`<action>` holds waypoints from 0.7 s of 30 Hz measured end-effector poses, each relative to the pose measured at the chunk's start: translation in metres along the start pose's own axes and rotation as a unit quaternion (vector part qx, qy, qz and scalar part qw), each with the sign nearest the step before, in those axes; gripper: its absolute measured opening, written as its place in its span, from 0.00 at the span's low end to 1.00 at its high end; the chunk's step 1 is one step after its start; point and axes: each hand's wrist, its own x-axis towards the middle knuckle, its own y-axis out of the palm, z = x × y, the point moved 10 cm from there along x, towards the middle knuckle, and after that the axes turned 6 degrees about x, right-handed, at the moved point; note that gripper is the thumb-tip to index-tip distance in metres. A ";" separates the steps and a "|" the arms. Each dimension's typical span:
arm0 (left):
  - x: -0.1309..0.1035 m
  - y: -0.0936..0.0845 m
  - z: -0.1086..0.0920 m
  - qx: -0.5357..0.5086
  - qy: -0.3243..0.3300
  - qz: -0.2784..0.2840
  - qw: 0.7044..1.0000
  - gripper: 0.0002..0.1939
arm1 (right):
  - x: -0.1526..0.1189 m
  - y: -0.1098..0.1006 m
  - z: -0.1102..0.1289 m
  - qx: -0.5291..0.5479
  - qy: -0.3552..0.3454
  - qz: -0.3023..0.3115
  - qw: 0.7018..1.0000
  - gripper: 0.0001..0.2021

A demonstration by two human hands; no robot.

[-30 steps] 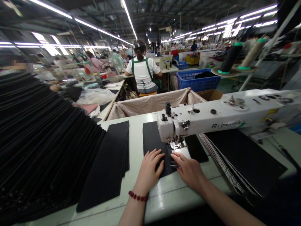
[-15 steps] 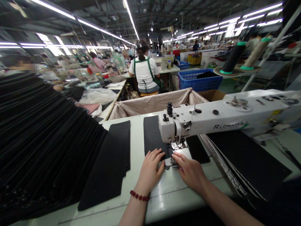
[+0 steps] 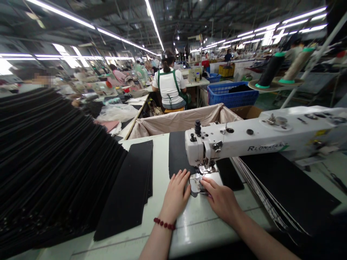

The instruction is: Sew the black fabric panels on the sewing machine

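Observation:
A white sewing machine [image 3: 238, 137] stands on the pale green table [image 3: 189, 234], its needle area over a metal plate [image 3: 214, 177]. Beneath and left of its head lies a black fabric panel [image 3: 177, 150]. My left hand [image 3: 177, 191], with a dark red bead bracelet at the wrist, rests flat at the panel's near edge, fingers extended. Just in front of the presser foot, my right hand [image 3: 221, 198] lies over the near part of the metal plate, its fingers stretched forward and nothing visible held.
A tall pile of black panels [image 3: 54, 162] fills the left, with several loose panels [image 3: 127, 191] beside it. More panels [image 3: 290, 191] lie at right. Behind are a fabric-lined bin [image 3: 176, 121], a blue basket [image 3: 233, 94] and a seated person [image 3: 170, 86].
The black panel has moved away from me beneath the machine head, uncovering more of the metal plate between my hands. The whole view has shifted slightly.

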 end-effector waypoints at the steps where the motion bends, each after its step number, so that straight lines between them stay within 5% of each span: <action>1: 0.000 0.000 0.000 0.000 0.002 -0.001 1.000 0.24 | 0.000 0.000 0.000 -0.001 0.001 0.001 1.000 0.29; 21: 0.000 0.001 0.002 -0.007 -0.002 -0.006 1.000 0.24 | 0.000 -0.001 0.001 0.006 -0.002 -0.005 1.000 0.28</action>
